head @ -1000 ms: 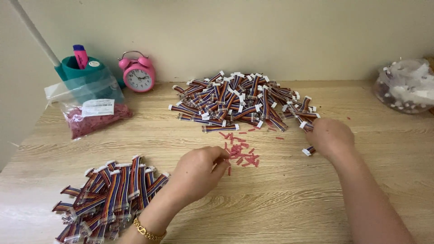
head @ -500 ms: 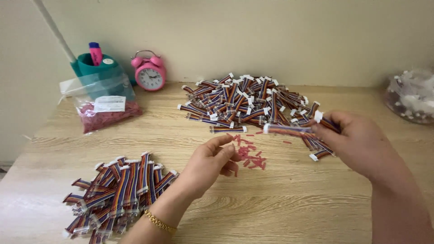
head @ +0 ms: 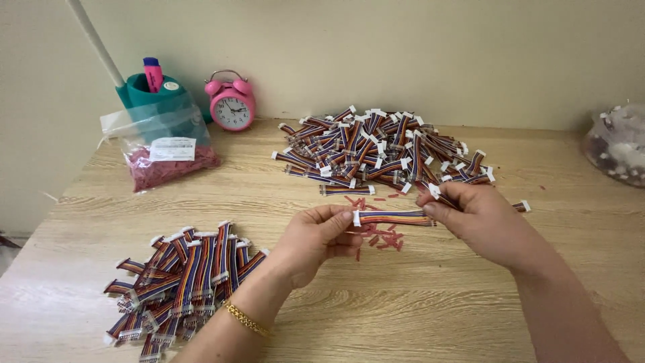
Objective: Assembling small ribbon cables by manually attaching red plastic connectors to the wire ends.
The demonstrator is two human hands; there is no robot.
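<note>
Both hands hold one short rainbow ribbon cable (head: 393, 217) level above the tabletop (head: 430, 309): the left hand (head: 316, 238) pinches its white end plug, the right hand (head: 480, 218) closes on the other end. Far left of the hands, a clear plastic bag (head: 164, 151) of pink bits with a white rectangular label (head: 173, 148) leans against a teal holder (head: 144, 94).

Bare counter (head: 430, 302) lies open in front of both hands and off to the right. The large cable heap (head: 376, 151) blocks the back middle, the smaller cable pile (head: 181, 282) the near left, and red scraps (head: 379, 235) litter the centre.
</note>
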